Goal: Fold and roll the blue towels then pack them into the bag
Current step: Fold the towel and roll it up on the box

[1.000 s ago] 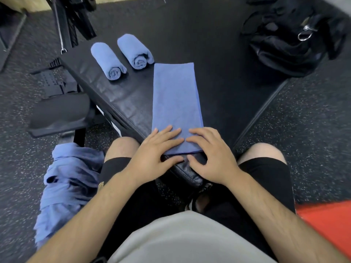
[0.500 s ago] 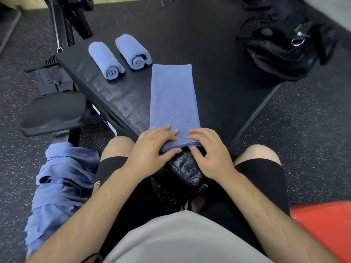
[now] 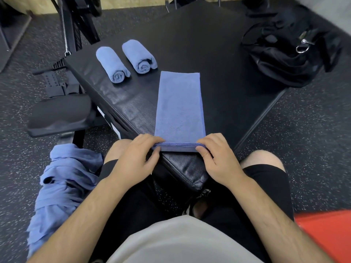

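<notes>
While the folded blue towel (image 3: 179, 109) is lying lengthwise mid-frame on the black pad (image 3: 218, 59), the left hand (image 3: 136, 158) and right hand (image 3: 218, 158) are pinching its near-edge corners. Bare pad is lying beyond its far edge, with rolled towels (image 3: 113, 64) sitting upper left and the black bag (image 3: 284, 56) upper right.

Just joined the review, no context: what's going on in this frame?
A seated person pinches the near end of a folded blue towel with the left hand and right hand, its edge lifted as if to begin rolling. It lies on a black padded bench. Two rolled blue towels lie side by side at the far left, not yet packed. The black bag sits at the far right; a heap of unfolded blue towels is by the left knee.
</notes>
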